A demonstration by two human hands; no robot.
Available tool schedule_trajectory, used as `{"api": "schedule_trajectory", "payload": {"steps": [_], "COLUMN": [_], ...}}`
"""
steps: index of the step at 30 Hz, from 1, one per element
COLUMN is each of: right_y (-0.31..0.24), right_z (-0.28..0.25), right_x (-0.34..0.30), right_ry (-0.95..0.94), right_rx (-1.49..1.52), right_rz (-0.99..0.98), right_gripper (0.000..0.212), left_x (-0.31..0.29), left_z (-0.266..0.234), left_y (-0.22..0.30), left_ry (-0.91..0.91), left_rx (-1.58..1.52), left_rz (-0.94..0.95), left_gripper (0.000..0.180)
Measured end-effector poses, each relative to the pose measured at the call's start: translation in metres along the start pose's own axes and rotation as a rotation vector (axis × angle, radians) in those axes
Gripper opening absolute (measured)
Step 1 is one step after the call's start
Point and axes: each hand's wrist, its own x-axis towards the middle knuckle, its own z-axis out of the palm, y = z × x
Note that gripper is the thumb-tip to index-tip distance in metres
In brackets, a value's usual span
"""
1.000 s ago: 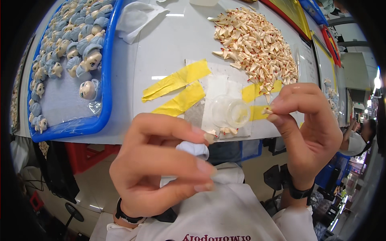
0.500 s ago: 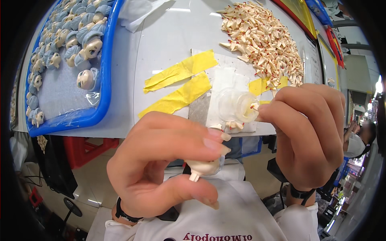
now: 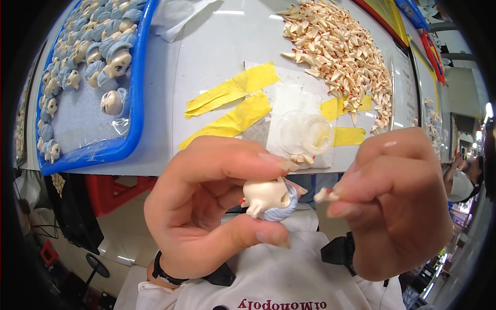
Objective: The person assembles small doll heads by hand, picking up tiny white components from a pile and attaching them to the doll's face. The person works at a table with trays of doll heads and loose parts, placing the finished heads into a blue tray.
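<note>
Left grip (image 3: 181,206) closed round a cream head (image 3: 263,195) with blue hair, nearer the body than the table (image 3: 206,57); thumb below, fingers above, probably so that the head's right side, where a small dark hollow shows, faces the other hand uncovered. Right grip (image 3: 400,206) pinching a small cream piece (image 3: 324,196) with a red spot, thumb against forefinger, the piece pointing left and apart from the head; so slight a hold likely suits its size and leaves one end bare. Other end lost under the fingertips; underside of the head out of sight, and any painted face cannot be made out. Beyond, a clear cup (image 3: 316,135) on white paper (image 3: 289,101), the yellow tape (image 3: 232,90) presumably there against sliding. Cup contents hard to read; a few loose pieces (image 3: 302,159) just at its near side. Far right, a heap (image 3: 336,57) of similar red-marked pieces, apparently set for the right arm's reach; far end cut off. Left, a blue tray (image 3: 135,129) of blue-haired heads (image 3: 116,62), its walls perhaps useful against rolling; far end also out of view. Right rim: a person (image 3: 459,178), blurred.
</note>
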Motion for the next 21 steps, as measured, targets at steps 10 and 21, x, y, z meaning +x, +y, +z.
{"api": "schedule_trajectory", "payload": {"steps": [10, 21], "right_y": [-0.013, -0.005], "right_z": [-0.005, -0.011], "right_x": [0.015, 0.014], "right_ry": [-0.201, -0.168], "right_rx": [-0.195, -0.183], "right_rz": [-0.071, -0.190], "right_gripper": [0.020, 0.025], "left_x": [0.003, -0.001], "left_z": [-0.014, -0.003], "left_y": [-0.005, 0.000], "left_ry": [-0.185, -0.168], "left_rx": [0.231, 0.423], "left_rz": [0.225, 0.328], "left_gripper": [0.053, 0.047]}}
